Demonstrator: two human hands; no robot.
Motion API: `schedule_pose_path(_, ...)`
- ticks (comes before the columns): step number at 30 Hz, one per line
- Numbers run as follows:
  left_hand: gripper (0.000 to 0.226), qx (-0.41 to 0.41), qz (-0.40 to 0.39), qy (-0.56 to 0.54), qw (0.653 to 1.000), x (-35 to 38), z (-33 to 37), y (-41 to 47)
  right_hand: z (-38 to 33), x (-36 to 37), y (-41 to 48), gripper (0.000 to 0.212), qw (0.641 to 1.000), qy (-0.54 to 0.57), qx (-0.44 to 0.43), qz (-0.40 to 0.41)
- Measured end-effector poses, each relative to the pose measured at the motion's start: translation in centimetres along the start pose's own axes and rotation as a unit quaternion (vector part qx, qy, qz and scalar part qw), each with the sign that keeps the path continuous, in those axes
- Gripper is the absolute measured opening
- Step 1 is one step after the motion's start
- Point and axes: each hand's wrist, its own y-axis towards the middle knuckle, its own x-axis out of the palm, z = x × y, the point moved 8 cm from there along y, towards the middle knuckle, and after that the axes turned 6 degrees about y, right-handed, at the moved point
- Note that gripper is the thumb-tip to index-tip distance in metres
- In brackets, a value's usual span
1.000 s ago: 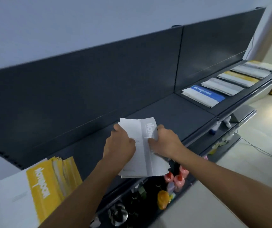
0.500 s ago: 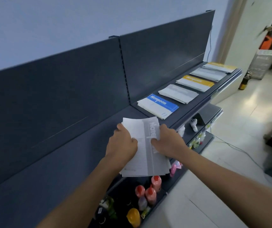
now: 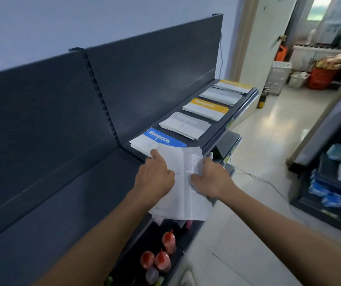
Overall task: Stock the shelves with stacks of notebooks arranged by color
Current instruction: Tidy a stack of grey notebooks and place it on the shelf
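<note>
A small shop: a dark metal gondola shelf (image 3: 72, 203) with a slotted upright (image 3: 101, 100) lines the left wall (image 3: 41, 27). Stacks of notebooks (image 3: 186, 124) lie in a row on top, red-capped bottles (image 3: 161, 260) stand below, and packaged goods (image 3: 328, 197) fill a rack (image 3: 310, 212) on the right.

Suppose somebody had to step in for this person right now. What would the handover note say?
Left hand and right hand: both grip one grey-banded stack by its sides, holding it over the front edge of the shelf.
Already on the shelf, from near to far: blue stack, grey stack, yellow stack, second grey stack, far yellow stack.
Done: five stacks are laid in a row.
Left: set the held stack down, probably on the bare section beside the blue stack, and square it up.
</note>
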Motion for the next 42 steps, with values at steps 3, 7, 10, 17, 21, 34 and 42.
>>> schedule_pose_path(3,0.058,0.014,-0.003,-0.013,1.0,0.7,1.5,3.8,0.9,-1.0,3.4,0.03,1.0,0.0,0.01,0.017)
schedule_pose_path(7,0.066,0.026,-0.009,-0.011,1.0,1.5,3.5,9.3,1.6,-2.7,8.6,0.03,0.999,-0.017,0.017,0.031)
schedule_pose_path(10,0.052,0.037,0.009,-0.008,0.999,1.9,4.7,12.8,2.5,-3.5,11.7,0.032,0.998,-0.009,0.02,0.053)
schedule_pose_path(17,0.053,0.055,-0.007,-0.006,0.998,3.4,8.5,18.5,5.4,-5.2,17.3,0.033,0.998,-0.005,0.039,0.039)
schedule_pose_path(21,0.051,0.034,-0.011,0.004,0.999,4.7,10.8,20.9,7.4,-6.5,20.4,0.034,0.999,-0.002,0.038,0.022)
schedule_pose_path(34,0.041,-0.091,0.034,0.009,0.995,7.8,19.4,24.5,14.8,-11.7,28.9,0.035,0.994,0.027,-0.041,-0.1)
schedule_pose_path(42,0.039,-0.228,0.067,-0.032,0.971,7.7,16.5,24.3,11.4,-10.3,32.3,0.026,0.977,-0.009,-0.123,-0.176)
